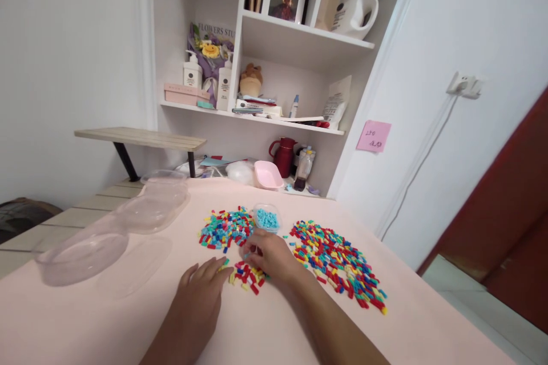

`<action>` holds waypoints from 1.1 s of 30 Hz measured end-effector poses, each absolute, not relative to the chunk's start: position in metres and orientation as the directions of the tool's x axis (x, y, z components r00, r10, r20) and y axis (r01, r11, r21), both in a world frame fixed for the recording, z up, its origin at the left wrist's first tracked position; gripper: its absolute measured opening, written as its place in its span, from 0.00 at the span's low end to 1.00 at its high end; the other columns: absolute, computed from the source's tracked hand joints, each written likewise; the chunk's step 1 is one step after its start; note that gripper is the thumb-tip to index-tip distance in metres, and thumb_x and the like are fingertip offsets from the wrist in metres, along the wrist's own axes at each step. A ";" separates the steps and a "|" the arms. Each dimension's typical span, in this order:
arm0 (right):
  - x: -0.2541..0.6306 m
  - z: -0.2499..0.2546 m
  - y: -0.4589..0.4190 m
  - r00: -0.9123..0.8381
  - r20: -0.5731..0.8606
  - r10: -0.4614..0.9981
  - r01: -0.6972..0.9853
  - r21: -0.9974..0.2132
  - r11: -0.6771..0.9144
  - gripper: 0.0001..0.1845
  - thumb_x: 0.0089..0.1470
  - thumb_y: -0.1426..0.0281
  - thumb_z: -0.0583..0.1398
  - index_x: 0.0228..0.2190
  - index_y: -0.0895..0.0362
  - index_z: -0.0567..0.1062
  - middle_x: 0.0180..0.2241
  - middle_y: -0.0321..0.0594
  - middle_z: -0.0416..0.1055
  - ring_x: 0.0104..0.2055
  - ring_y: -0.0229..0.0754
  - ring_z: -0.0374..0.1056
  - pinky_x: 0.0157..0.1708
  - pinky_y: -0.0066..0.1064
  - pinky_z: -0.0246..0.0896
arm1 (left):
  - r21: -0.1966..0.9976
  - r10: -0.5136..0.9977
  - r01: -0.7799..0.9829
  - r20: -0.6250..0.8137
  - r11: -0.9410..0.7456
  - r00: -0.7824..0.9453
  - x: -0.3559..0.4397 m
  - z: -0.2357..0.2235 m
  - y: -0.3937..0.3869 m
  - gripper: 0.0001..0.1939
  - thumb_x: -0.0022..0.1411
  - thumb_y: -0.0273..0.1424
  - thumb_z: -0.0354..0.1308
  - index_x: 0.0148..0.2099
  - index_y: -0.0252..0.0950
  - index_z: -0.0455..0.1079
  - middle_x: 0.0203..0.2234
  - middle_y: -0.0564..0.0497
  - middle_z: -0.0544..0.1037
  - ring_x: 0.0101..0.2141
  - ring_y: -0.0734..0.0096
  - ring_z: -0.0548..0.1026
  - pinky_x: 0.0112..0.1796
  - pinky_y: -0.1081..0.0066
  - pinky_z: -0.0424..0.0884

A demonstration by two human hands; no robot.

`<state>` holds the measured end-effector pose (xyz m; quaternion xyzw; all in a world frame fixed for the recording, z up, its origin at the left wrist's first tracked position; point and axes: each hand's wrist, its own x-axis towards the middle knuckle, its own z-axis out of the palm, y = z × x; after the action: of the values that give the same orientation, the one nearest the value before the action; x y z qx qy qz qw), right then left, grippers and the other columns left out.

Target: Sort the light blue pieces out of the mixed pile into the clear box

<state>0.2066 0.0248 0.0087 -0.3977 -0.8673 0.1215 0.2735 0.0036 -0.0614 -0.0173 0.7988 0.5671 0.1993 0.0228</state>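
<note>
While leaning over a pale pink tabletop (107,331), curls the right hand (268,254) above a small pile (256,283) of colourful plastic pieces, with fingertips drawn close together (cannot tell whether pinching one). Holds the left hand (203,282) palm down, fingers slightly spread, beside a green piece (225,262). Just beyond the right hand, shows light blue pieces (267,219) in a clear tub (266,206), between the left heap (231,228) and the larger right heap (338,262).

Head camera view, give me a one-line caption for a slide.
Two bare hands, left and right, among colorful small pieces on a pink table.
</note>
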 end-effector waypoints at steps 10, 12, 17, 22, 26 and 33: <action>0.233 0.025 0.038 -0.083 0.736 0.672 0.562 -0.522 0.642 0.10 0.57 0.67 0.57 0.36 0.54 0.78 0.28 0.37 0.68 0.30 0.39 0.64 0.33 0.30 0.61 | 0.235 0.925 0.911 0.263 -0.338 0.276 0.004 -0.018 -0.062 0.29 0.60 0.20 0.44 0.58 0.47 0.67 0.59 0.51 0.70 0.59 0.64 0.66 0.58 0.53 0.61; 0.238 0.022 0.045 -0.039 0.728 0.684 0.581 -0.541 0.608 0.12 0.58 0.67 0.56 0.39 0.55 0.77 0.30 0.38 0.69 0.30 0.39 0.65 0.34 0.31 0.62 | 0.232 0.922 0.911 0.271 -0.340 0.275 0.004 -0.018 -0.062 0.28 0.59 0.20 0.44 0.57 0.47 0.68 0.58 0.50 0.70 0.59 0.64 0.66 0.57 0.54 0.61; 0.238 0.017 0.049 -0.012 0.709 0.705 0.587 -0.566 0.579 0.21 0.57 0.69 0.54 0.52 0.54 0.70 0.40 0.42 0.70 0.31 0.38 0.67 0.35 0.33 0.64 | 0.235 0.919 0.910 0.288 -0.342 0.271 0.004 -0.020 -0.060 0.27 0.58 0.20 0.45 0.56 0.46 0.70 0.57 0.50 0.71 0.58 0.64 0.68 0.57 0.55 0.63; 0.224 0.017 0.036 -0.191 0.720 0.667 0.528 -0.497 0.688 0.15 0.58 0.72 0.54 0.44 0.52 0.76 0.35 0.40 0.74 0.35 0.40 0.69 0.38 0.31 0.65 | 0.224 0.904 0.906 0.324 -0.360 0.279 0.003 -0.025 -0.059 0.28 0.58 0.20 0.47 0.57 0.48 0.69 0.57 0.51 0.72 0.58 0.64 0.68 0.57 0.56 0.63; 0.209 0.011 0.029 -0.393 0.632 0.668 0.517 -0.449 0.729 0.20 0.57 0.78 0.52 0.45 0.50 0.77 0.40 0.40 0.75 0.42 0.41 0.70 0.44 0.32 0.64 | 0.217 0.910 0.909 0.302 -0.355 0.283 0.003 -0.022 -0.060 0.29 0.57 0.19 0.47 0.57 0.48 0.69 0.58 0.51 0.71 0.58 0.63 0.68 0.56 0.57 0.64; 0.199 -0.004 0.031 -0.589 0.485 0.647 0.573 -0.314 0.757 0.27 0.54 0.81 0.52 0.52 0.51 0.73 0.49 0.43 0.71 0.51 0.44 0.66 0.52 0.35 0.60 | 0.217 0.915 0.911 0.284 -0.351 0.285 0.005 -0.016 -0.062 0.28 0.58 0.20 0.45 0.56 0.46 0.70 0.58 0.50 0.71 0.58 0.63 0.68 0.56 0.56 0.63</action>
<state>0.1995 0.0315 -0.0038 -0.3429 -0.8891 0.0624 0.2966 0.0048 -0.0624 -0.0161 0.8016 0.5696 0.1814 0.0063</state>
